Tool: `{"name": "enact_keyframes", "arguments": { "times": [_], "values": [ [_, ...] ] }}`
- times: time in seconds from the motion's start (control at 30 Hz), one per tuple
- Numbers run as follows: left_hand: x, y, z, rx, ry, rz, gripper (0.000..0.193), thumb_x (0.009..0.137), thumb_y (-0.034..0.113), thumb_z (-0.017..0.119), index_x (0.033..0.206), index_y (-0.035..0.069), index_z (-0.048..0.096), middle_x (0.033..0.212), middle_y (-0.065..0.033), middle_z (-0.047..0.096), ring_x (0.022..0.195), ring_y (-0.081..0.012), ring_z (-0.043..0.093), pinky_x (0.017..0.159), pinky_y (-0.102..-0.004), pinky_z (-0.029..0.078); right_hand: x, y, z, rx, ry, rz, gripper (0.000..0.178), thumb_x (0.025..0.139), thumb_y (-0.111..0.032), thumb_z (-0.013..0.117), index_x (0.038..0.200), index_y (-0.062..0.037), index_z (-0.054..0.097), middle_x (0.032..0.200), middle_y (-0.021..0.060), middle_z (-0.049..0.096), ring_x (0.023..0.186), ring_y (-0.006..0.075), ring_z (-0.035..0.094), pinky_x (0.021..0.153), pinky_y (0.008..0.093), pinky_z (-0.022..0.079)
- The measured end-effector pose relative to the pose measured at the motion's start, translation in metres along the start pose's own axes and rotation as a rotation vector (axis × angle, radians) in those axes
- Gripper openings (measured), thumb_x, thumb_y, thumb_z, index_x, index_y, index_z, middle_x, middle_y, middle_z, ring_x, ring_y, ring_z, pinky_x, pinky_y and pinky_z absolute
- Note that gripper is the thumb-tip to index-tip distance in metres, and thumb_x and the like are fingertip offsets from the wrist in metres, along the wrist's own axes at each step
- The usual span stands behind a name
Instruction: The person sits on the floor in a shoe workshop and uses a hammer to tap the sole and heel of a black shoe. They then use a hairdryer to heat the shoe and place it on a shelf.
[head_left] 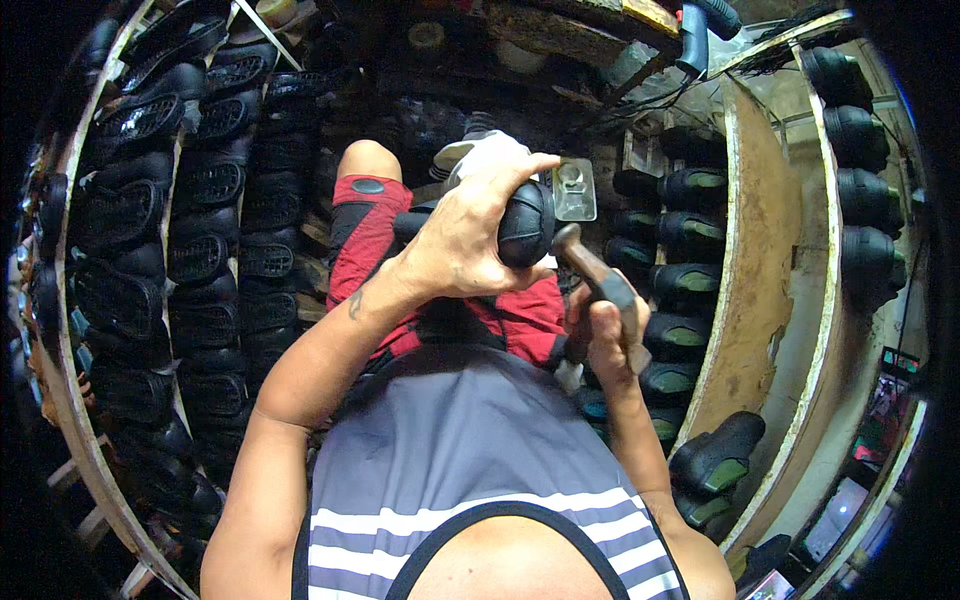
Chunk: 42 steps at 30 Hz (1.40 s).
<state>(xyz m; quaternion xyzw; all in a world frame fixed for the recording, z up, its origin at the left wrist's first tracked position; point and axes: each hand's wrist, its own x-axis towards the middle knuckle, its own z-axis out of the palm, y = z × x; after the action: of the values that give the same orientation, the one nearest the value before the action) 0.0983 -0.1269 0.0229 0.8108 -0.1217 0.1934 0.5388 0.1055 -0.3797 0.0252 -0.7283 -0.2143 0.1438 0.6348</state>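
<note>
Left hand [470, 235] grips black shoe [525, 222] over the lap, right hand [600, 330] clenched on hammer [590, 268] with head touching shoe; risk: a glancing blow could strike the left fingers, which lie close by.

At the lower right of the frame, past the curved wooden rack, a few flat packages or printed sheets [880, 400] show red, green and white patches; too blurred to tell more.
</note>
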Motion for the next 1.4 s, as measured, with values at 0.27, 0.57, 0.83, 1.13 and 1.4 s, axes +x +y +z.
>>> {"name": "enact_keyframes", "arguments": {
  "times": [0.27,0.57,0.83,1.13,1.4],
  "values": [
    [0.011,-0.006,0.005,0.030,0.004,0.056,0.062,0.058,0.017,0.084,0.115,0.005,0.063,0.102,-0.0192,0.063,0.097,-0.0387,0.061,0.086,-0.0464,0.050,0.012,-0.022,-0.015,-0.070,-0.130,-0.026,0.074,0.099,-0.072,0.066,0.091,0.0018,0.065,0.069,0.0027,0.061,0.059,0.0117,0.059,0.054,0.0289,0.047],
    [0.001,0.001,0.012,0.020,0.038,-0.042,0.058,0.055,0.010,0.079,0.110,0.001,0.063,0.094,-0.0216,0.067,0.091,-0.0435,0.066,0.082,-0.0480,0.053,0.011,-0.028,-0.018,-0.111,-0.220,0.277,0.074,0.103,-0.078,0.050,0.085,-0.0067,0.059,0.064,0.0066,0.060,0.053,0.0158,0.058,0.049,0.0304,0.045],
    [0.001,-0.001,0.005,-0.009,-0.024,-0.090,0.060,0.056,0.011,0.081,0.112,0.000,0.063,0.100,-0.0231,0.069,0.097,-0.0458,0.068,0.086,-0.0498,0.056,0.062,-0.064,-0.035,-0.171,-0.424,0.355,0.046,0.108,-0.042,0.063,0.085,-0.0034,0.068,0.058,-0.0027,0.056,0.050,0.0090,0.052,0.047,0.0280,0.040],
    [0.005,-0.011,-0.011,-0.056,-0.078,-0.076,0.065,0.059,0.016,0.085,0.118,0.005,0.060,0.107,-0.0194,0.066,0.104,-0.0412,0.067,0.093,-0.0472,0.053,0.106,0.039,-0.055,-0.205,-0.318,0.136,0.065,0.093,-0.068,0.070,0.088,-0.0028,0.067,0.068,0.0020,0.063,0.056,0.0095,0.060,0.050,0.0264,0.045],
    [0.008,-0.015,-0.013,-0.028,-0.127,-0.019,0.076,0.062,0.024,0.093,0.129,0.005,0.062,0.117,-0.0174,0.068,0.110,-0.0395,0.068,0.099,-0.0467,0.053,0.137,0.280,-0.066,-0.738,0.346,0.449,0.060,0.078,-0.025,0.077,0.131,0.0009,0.071,0.116,0.0290,0.077,0.111,0.0453,0.074,0.102,0.0491,0.056]
  ]
}}
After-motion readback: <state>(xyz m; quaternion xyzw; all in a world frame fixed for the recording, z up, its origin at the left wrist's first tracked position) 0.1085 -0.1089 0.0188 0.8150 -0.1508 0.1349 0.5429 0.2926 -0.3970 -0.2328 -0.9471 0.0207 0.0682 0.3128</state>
